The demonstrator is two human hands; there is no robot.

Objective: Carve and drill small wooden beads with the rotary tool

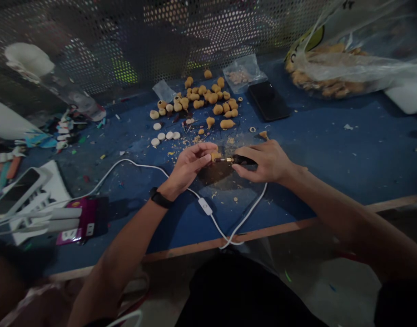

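Note:
My left hand [196, 164] pinches a small tan gourd [215, 156] between thumb and fingers. My right hand [263, 162] is wrapped round a black handheld rotary tool [244, 160], its brass-coloured chuck and thin bit pointing left. The bit's end meets the gourd or lies right beside it; I cannot tell how deep it goes. A white cord [251, 211] with an inline switch [205, 206] runs below both hands and seems to lead up to the tool. Shavings lie around the hands on the blue tabletop [317, 150].
Several small gourds [212, 97] are heaped behind the hands, with white discs [161, 136] beside them. A black phone [269, 101], a small clear bag [242, 75] and a large bag of gourds [331, 72] lie to the right. At left are a purple packet [91, 218] and a power strip [41, 206].

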